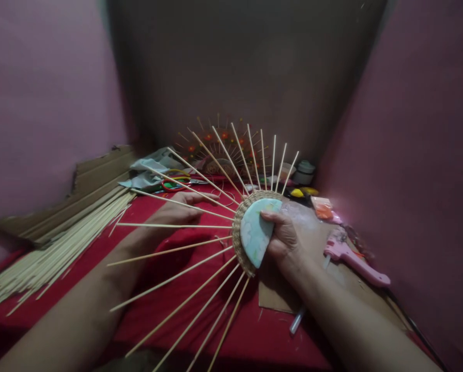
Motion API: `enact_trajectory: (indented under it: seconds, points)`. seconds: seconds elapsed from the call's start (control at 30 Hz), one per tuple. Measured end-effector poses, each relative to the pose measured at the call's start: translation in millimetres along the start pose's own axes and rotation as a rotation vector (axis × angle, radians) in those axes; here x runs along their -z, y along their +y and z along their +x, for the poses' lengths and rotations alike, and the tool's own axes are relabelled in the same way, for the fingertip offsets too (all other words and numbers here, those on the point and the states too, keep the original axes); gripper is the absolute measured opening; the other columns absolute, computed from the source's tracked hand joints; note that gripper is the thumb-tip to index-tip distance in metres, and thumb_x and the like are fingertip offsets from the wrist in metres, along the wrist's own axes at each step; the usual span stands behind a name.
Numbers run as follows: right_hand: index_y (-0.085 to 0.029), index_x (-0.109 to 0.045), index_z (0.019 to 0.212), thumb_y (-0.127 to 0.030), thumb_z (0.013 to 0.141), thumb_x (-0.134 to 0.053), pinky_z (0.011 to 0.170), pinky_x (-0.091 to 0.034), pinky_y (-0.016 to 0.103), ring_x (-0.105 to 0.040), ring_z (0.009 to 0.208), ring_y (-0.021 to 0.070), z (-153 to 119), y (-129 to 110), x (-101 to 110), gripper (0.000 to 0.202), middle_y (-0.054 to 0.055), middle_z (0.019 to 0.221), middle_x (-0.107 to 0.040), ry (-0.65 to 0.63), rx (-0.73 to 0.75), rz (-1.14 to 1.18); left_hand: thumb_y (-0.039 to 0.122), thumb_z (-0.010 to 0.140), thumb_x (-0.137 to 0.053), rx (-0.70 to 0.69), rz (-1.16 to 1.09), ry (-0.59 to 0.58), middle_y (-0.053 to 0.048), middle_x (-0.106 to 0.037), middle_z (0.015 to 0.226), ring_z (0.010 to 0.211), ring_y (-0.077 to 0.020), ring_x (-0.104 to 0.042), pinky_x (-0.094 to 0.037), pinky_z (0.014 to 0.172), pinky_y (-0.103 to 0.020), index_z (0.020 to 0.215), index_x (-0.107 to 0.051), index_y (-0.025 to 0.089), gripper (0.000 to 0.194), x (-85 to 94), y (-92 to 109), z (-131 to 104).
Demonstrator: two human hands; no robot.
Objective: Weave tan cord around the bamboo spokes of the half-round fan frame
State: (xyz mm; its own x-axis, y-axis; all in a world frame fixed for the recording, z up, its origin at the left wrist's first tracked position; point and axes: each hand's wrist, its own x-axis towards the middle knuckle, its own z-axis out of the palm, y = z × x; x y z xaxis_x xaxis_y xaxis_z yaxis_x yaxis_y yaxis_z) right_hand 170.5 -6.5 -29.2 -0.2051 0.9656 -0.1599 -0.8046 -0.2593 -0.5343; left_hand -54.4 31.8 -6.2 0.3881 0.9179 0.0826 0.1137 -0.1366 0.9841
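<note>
A half-round woven piece has a pale blue floral pad on its flat middle and several thin wooden sticks fanning out from its braided edge. My right hand is closed on the straight side of this piece, with the thumb pressed over the pad. Behind the sticks, my left hand reaches low over the red cloth with its fingers stretched out. Its fingertips are near a thin loose cord; whether they touch it I cannot tell.
To the left, a bundle of pale sticks lies against folded cardboard. Scissors rest beside a light blue cloth. At right, a pink glue gun lies on cardboard. A decorated stick fan stands at the back.
</note>
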Motion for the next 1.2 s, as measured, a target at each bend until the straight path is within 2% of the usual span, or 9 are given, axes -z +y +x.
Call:
enact_trajectory:
  seconds: [0.1, 0.2, 0.27, 0.4, 0.57, 0.73, 0.8, 1.03, 1.2]
  points:
    - [-0.013, -0.065, 0.068, -0.003, 0.054, -0.058, 0.075, -0.055, 0.043, -0.066, 0.055, 0.0200, 3, 1, 2, 0.019, 0.004, 0.061, -0.071, -0.023, -0.013, 0.018, 0.011, 0.071, -0.060, 0.046, -0.112, -0.131, 0.001, -0.058, 0.055, 0.043, -0.0075, -0.049, -0.034, 0.038, -0.015, 0.116, -0.060, 0.017, 0.046, -8.4, 5, -3]
    - [-0.013, -0.065, 0.068, -0.002, 0.054, -0.058, 0.075, -0.055, 0.042, -0.066, 0.057, 0.0201, 4, 2, 4, 0.019, 0.004, 0.060, -0.071, -0.017, -0.020, 0.020, 0.018, 0.077, -0.060, 0.086, -0.275, -0.339, -0.006, -0.065, 0.068, 0.049, -0.0132, -0.058, -0.040, 0.040, -0.019, 0.121, -0.055, 0.017, 0.044, -20.7, 0, -3]
    - [-0.013, -0.065, 0.070, -0.003, 0.055, -0.058, 0.075, -0.055, 0.043, -0.067, 0.061, 0.0212, 4, 2, 4, 0.019, 0.004, 0.062, -0.071, -0.023, -0.035, 0.016, 0.020, 0.078, -0.061, 0.098, -0.350, -0.405, -0.008, -0.066, 0.075, 0.050, -0.0145, -0.059, -0.045, 0.042, -0.023, 0.119, -0.056, 0.017, 0.042, -26.6, -4, -1]
    - [-0.013, -0.064, 0.072, -0.002, 0.056, -0.058, 0.077, -0.054, 0.046, -0.068, 0.072, 0.0246, 4, 2, 6, 0.021, 0.004, 0.060, -0.070, -0.011, -0.047, 0.028, 0.014, 0.072, -0.066, 0.111, -0.409, -0.351, -0.010, -0.067, 0.089, 0.063, -0.0152, -0.062, -0.050, 0.057, -0.026, 0.106, -0.062, 0.015, 0.034, -33.5, -4, -3]
    - [-0.013, -0.065, 0.075, -0.005, 0.055, -0.060, 0.079, -0.053, 0.047, -0.068, 0.075, 0.0254, 9, 2, 13, 0.021, 0.004, 0.062, -0.070, -0.004, -0.050, 0.055, 0.016, 0.074, -0.065, 0.171, -0.538, -0.419, -0.011, -0.066, 0.093, 0.075, -0.0157, -0.062, -0.050, 0.069, -0.026, 0.098, -0.065, 0.012, 0.025, -48.3, -1, -11]
    - [-0.014, -0.064, 0.073, -0.005, 0.053, -0.062, 0.081, -0.052, 0.049, -0.068, 0.076, 0.0261, 14, 0, 21, 0.022, 0.003, 0.061, -0.070, 0.030, -0.042, 0.064, 0.023, 0.075, -0.067, 0.236, -0.517, -0.323, -0.005, -0.064, 0.068, 0.048, -0.0076, -0.054, -0.041, 0.043, -0.016, 0.087, -0.067, 0.009, 0.018, -59.9, -11, -1]
    - [-0.014, -0.064, 0.073, -0.005, 0.052, -0.063, 0.082, -0.051, 0.049, -0.068, 0.078, 0.0265, 15, 0, 21, 0.023, 0.003, 0.061, -0.070, 0.058, -0.040, 0.069, 0.022, 0.073, -0.069, 0.247, -0.520, -0.277, -0.004, -0.065, 0.070, 0.049, -0.0076, -0.055, -0.042, 0.045, -0.016, 0.088, -0.067, 0.011, 0.018, -61.5, -14, 4]
    - [-0.016, -0.064, 0.074, -0.008, 0.054, -0.066, 0.085, -0.050, 0.048, -0.067, 0.084, 0.0263, 15, 6, 15, 0.022, 0.003, 0.066, -0.072, 0.102, -0.015, 0.097, 0.017, 0.066, -0.073, 0.257, -0.618, -0.139, -0.004, -0.070, 0.088, 0.072, -0.0150, -0.065, -0.052, 0.064, -0.024, 0.094, -0.067, 0.018, 0.028, -62.7, -14, 12]
    - [-0.013, -0.065, 0.076, -0.010, 0.053, -0.070, 0.085, -0.050, 0.047, -0.068, 0.080, 0.0260, 14, 6, 17, 0.024, 0.005, 0.067, -0.072, 0.121, -0.049, 0.113, 0.017, 0.069, -0.069, 0.189, -0.556, -0.087, 0.000, -0.068, 0.073, 0.046, -0.0052, -0.052, -0.041, 0.044, -0.016, 0.103, -0.066, 0.020, 0.034, -62.0, -18, 10]
